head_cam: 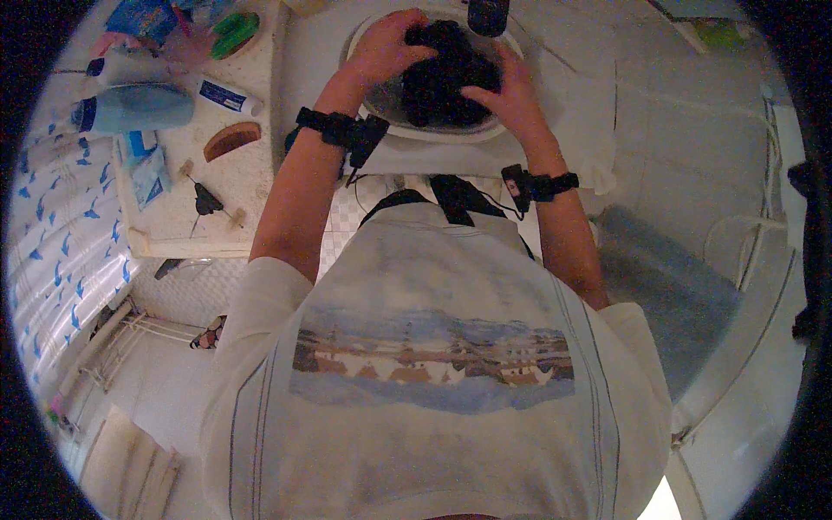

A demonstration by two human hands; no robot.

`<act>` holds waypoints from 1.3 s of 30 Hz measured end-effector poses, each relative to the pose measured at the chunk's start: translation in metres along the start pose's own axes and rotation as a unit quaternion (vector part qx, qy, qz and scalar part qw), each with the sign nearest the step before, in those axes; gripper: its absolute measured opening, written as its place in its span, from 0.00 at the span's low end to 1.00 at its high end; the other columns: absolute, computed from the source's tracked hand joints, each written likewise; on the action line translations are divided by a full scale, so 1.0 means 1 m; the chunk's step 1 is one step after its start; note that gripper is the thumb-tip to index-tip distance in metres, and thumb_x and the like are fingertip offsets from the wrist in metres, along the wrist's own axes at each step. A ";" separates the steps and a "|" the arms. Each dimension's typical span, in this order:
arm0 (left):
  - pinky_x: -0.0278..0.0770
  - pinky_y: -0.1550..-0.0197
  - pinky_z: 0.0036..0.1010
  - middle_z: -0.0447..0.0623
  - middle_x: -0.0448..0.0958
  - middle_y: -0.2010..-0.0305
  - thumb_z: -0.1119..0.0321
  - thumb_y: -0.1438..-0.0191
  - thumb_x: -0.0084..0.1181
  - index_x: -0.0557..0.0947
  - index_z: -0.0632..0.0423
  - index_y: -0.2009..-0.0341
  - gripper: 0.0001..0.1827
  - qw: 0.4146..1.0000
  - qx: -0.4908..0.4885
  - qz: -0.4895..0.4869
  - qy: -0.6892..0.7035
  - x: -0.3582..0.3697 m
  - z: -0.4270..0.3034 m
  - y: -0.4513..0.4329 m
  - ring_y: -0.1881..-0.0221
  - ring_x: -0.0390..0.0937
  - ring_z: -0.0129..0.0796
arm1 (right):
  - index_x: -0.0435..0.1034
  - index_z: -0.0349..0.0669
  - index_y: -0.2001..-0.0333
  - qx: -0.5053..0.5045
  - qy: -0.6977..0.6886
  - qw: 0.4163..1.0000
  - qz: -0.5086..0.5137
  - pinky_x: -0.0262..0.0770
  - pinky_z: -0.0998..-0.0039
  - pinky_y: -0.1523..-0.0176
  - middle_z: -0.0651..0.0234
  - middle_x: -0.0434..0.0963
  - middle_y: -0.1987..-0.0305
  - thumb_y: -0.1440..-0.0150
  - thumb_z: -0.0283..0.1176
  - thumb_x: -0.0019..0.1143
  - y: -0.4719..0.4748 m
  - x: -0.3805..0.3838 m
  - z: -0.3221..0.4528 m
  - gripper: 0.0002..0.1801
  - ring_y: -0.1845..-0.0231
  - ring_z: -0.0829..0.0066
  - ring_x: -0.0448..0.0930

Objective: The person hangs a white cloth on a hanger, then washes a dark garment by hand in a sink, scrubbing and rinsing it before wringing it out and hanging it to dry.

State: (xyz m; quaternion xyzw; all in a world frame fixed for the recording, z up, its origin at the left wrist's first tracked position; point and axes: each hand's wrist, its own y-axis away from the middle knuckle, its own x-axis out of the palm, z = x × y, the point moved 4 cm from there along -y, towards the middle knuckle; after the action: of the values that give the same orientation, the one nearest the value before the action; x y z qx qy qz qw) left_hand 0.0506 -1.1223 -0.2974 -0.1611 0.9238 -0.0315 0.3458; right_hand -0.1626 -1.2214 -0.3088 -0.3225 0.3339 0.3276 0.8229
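Note:
A bunched black cloth [448, 78] fills much of a round white basin [448, 136]. My left hand [390, 52] grips the cloth from its left side, thumb and fingers pressed into it. On the opposite side my right hand [513, 94] holds it too, with the thumb lying across the front and the other fingers partly hidden. Each forearm carries a black strapped device, the left one [344, 130] close to the basin's rim and the right one [536, 185] lower down. The cloth's dark folds are hard to tell apart.
A dark cylindrical object [488, 16] overhangs the basin's far side. Along the left shelf [250, 175] lie a blue bottle [143, 107], a tube [229, 96], a brown comb [232, 141], a green brush [235, 34] and a black clip-like item [207, 198]. A patterned curtain [65, 240] hangs beyond.

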 end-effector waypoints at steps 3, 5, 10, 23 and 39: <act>0.72 0.49 0.39 0.58 0.77 0.57 0.59 0.59 0.68 0.77 0.57 0.53 0.28 0.995 0.088 -0.030 -0.033 0.013 -0.023 0.007 0.54 0.74 0.54 | 0.60 0.41 0.39 -0.001 -0.068 0.997 0.037 0.70 0.65 0.41 0.56 0.73 0.46 0.61 0.40 0.75 -0.012 0.017 0.023 0.47 0.44 0.58 0.74; 0.72 0.48 0.39 0.58 0.77 0.55 0.60 0.59 0.68 0.77 0.57 0.53 0.28 0.999 0.047 -0.020 -0.019 0.020 -0.022 0.015 0.52 0.74 0.54 | 0.62 0.41 0.41 0.093 -0.119 0.985 0.082 0.70 0.66 0.41 0.58 0.74 0.46 0.62 0.39 0.76 -0.016 0.025 0.023 0.45 0.44 0.60 0.74; 0.71 0.45 0.38 0.57 0.77 0.52 0.63 0.59 0.67 0.77 0.55 0.50 0.28 1.000 0.012 -0.002 -0.014 0.034 0.002 0.040 0.49 0.74 0.52 | 0.64 0.41 0.42 0.189 -0.149 0.962 0.127 0.69 0.65 0.40 0.57 0.72 0.43 0.61 0.38 0.75 -0.011 0.021 0.007 0.42 0.43 0.59 0.73; 0.73 0.46 0.35 0.56 0.80 0.56 0.75 0.57 0.51 0.80 0.53 0.52 0.23 0.998 -0.053 -0.036 0.005 -0.036 0.050 0.032 0.51 0.77 0.47 | 0.61 0.39 0.39 0.092 0.070 0.978 0.174 0.66 0.59 0.38 0.48 0.67 0.42 0.56 0.36 0.70 0.037 0.043 -0.016 0.41 0.42 0.49 0.70; 0.72 0.47 0.32 0.58 0.79 0.54 0.60 0.49 0.59 0.77 0.57 0.48 0.25 0.973 -0.049 0.146 -0.170 -0.018 0.061 0.035 0.52 0.76 0.44 | 0.71 0.34 0.51 0.266 -0.144 0.948 0.094 0.67 0.64 0.40 0.54 0.75 0.49 0.48 0.50 0.60 0.004 -0.009 -0.079 0.31 0.43 0.60 0.73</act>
State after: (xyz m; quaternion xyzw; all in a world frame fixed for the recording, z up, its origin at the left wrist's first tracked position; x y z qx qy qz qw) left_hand 0.0933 -1.0805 -0.3376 -0.0445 0.8655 0.0923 0.4902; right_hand -0.1976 -1.2813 -0.3479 -0.0081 0.3154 0.3460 0.8836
